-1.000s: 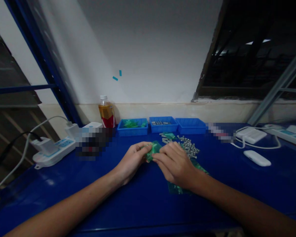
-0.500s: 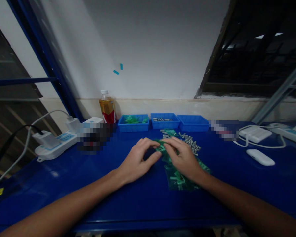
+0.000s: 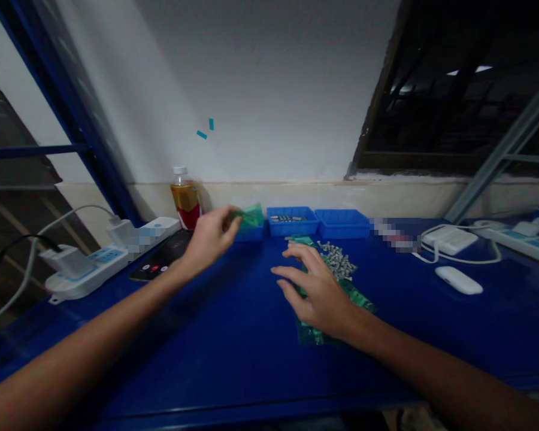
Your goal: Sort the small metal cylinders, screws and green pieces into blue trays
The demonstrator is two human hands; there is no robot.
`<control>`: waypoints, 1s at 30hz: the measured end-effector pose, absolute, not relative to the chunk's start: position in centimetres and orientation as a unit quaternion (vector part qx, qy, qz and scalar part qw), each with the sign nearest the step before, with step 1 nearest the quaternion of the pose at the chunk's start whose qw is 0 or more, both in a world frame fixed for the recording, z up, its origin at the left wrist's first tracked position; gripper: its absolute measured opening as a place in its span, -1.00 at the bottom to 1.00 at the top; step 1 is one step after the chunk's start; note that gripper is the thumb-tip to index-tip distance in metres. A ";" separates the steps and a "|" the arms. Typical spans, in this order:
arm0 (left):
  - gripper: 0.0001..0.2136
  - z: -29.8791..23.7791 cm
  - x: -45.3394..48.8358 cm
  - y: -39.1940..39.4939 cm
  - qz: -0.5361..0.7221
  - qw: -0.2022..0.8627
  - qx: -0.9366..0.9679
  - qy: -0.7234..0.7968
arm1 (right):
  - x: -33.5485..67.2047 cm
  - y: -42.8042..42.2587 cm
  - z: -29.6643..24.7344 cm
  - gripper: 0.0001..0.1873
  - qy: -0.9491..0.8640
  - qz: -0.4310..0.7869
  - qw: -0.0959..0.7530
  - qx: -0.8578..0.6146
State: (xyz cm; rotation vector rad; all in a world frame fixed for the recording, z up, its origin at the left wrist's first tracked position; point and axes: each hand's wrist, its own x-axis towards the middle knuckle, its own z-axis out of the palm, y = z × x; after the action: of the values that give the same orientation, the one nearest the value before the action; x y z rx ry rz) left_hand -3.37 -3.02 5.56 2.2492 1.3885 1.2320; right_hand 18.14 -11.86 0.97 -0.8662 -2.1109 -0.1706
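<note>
My left hand (image 3: 213, 237) pinches a small green plastic bag (image 3: 252, 216) by one end, over the left blue bin (image 3: 251, 233). The bag hides most of that bin's inside. With fingers spread and nothing in them, my right hand (image 3: 312, 287) hovers above several green plastic bags (image 3: 312, 335) lying on the blue table (image 3: 233, 353). A heap of silvery screws (image 3: 339, 261) lies just beyond my right hand. Another green bag (image 3: 302, 240) rests at the heap's left side.
The middle blue bin (image 3: 291, 228) holds metal pieces; the right blue bin (image 3: 344, 226) stands beside it. At the left are a drink bottle (image 3: 185, 200), a phone (image 3: 157, 263) and a power strip (image 3: 87, 278). A white case (image 3: 459, 280) and a white adapter (image 3: 451, 239) lie at the right.
My left hand has moved away from my right hand, forward and left to the left bin, carrying a green bag. My right hand has let go and spread its fingers. The view has shifted slightly.
</note>
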 end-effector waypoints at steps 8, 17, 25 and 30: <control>-0.64 7.5 -6.8 6.8 0.152 -0.138 0.795 0.571 | 18.4 -11.6 0.9 -0.81 -0.829 -0.018 0.404 -0.386; -0.72 5.9 -6.7 8.0 0.051 -0.166 0.779 0.603 | 20.0 -11.0 2.3 -0.79 -0.841 -0.036 0.368 -0.396; -0.75 5.9 -2.4 3.4 0.068 -0.256 0.763 0.589 | 26.6 -5.7 1.6 -0.77 -0.783 -0.056 0.287 -0.549; -0.72 4.4 3.3 -1.2 0.091 -0.194 0.911 0.354 | 26.9 -4.6 0.6 -0.75 -0.796 -0.041 0.249 -0.550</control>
State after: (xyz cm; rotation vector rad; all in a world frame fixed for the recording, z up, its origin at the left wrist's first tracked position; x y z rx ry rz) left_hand 3.27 -1.25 4.43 3.2783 1.2733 0.3266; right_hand 26.91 -4.64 0.58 -1.4992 -2.1684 -0.1107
